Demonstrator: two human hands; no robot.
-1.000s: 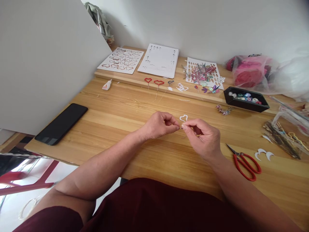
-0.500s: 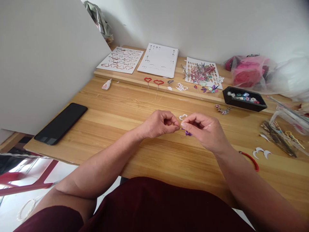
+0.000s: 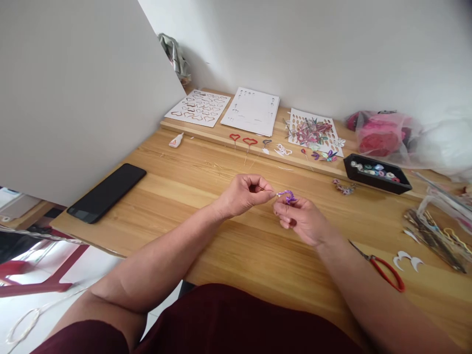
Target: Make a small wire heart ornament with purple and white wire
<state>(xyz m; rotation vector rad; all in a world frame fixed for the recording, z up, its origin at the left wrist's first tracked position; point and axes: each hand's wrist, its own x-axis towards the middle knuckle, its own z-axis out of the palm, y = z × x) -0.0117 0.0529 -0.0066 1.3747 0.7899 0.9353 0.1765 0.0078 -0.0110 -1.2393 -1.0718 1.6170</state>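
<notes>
The left hand (image 3: 245,196) pinches the near end of a curved purple piece (image 3: 290,194) between thumb and fingertips. The right hand (image 3: 302,219) grips the other end of the same piece, fingers curled beneath. The purple piece spans the gap between both hands, raised above the middle of the counter (image 3: 206,250).

Right of the right forearm lie red-handled scissors (image 3: 389,273), partly hidden by the arm. White crescent pieces (image 3: 417,263) rest just beside them. A small flower cluster (image 3: 342,188) lies beyond the right hand, near a black tray (image 3: 372,181) containing small coloured rolls (image 3: 378,170).

Left of the left hand, a black phone (image 3: 106,192) lies near the counter's edge. A white glue bottle (image 3: 176,140) lies farther back, against a raised wooden ledge (image 3: 206,137). The ledge supports a cut-out sheet (image 3: 184,112), a stack of white paper (image 3: 254,109) and a perforated sheet (image 3: 298,117) bearing a bundle of flowers (image 3: 312,132).
</notes>
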